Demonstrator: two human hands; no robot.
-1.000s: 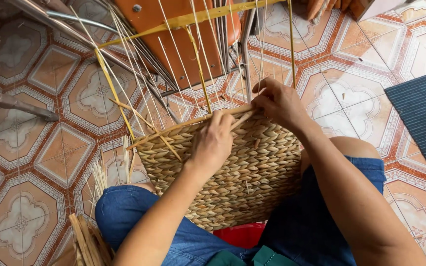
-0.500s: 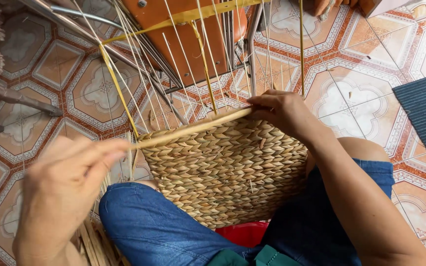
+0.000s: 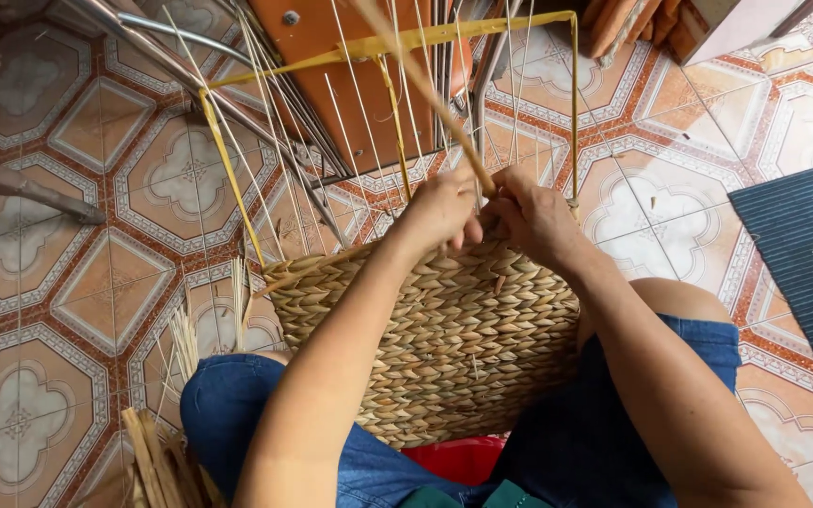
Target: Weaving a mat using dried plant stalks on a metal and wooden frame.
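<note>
Woven tan straw basket [image 3: 444, 348] on our lap, under a yellow wire frame [image 3: 482, 28] | our left hand [image 3: 442, 209] and right hand [image 3: 538, 214] together pinch one flat tan fibre strand [image 3: 425, 80] at the basket's top edge | patterned tile floor [image 3: 77, 282] around.

Floor [image 3: 58, 310] of patterned tiles, orange and cream with grey flower shapes; dark ribbed mat [image 3: 806, 263] on it at right edge; orange board [image 3: 331, 66] with screw head lies at top, grey metal tubes [image 3: 157, 52] across it at slant; loose pale straw pieces [image 3: 157, 461] at lower left beside blue denim knee [image 3: 228, 414]; red plastic object [image 3: 458, 458] under lap, mostly hidden
</note>
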